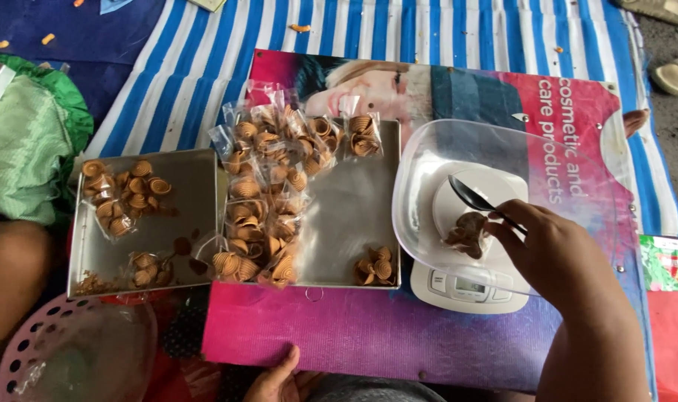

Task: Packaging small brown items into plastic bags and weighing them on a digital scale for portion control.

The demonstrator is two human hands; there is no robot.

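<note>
My right hand (555, 253) holds a black spoon (469, 195) by its handle, the spoon's bowl pointing into a clear plastic bowl (428, 141). That bowl sits on a white kitchen scale (465, 286) and holds a small pile of brown shell-shaped snacks (465, 234) right by my fingers. My left hand (278, 381) lies at the bottom edge on the purple mat (369, 335), mostly cut off by the frame. Whether it holds anything is hidden.
Two metal trays lie left of the scale: the left tray (183, 216) with loose snacks, the right tray (346, 216) beside a heap of clear filled packets (268, 193). A pink perforated basket (26, 350), green cloth (26, 141), a bare knee (8, 275) and sandals (677, 74) surround them.
</note>
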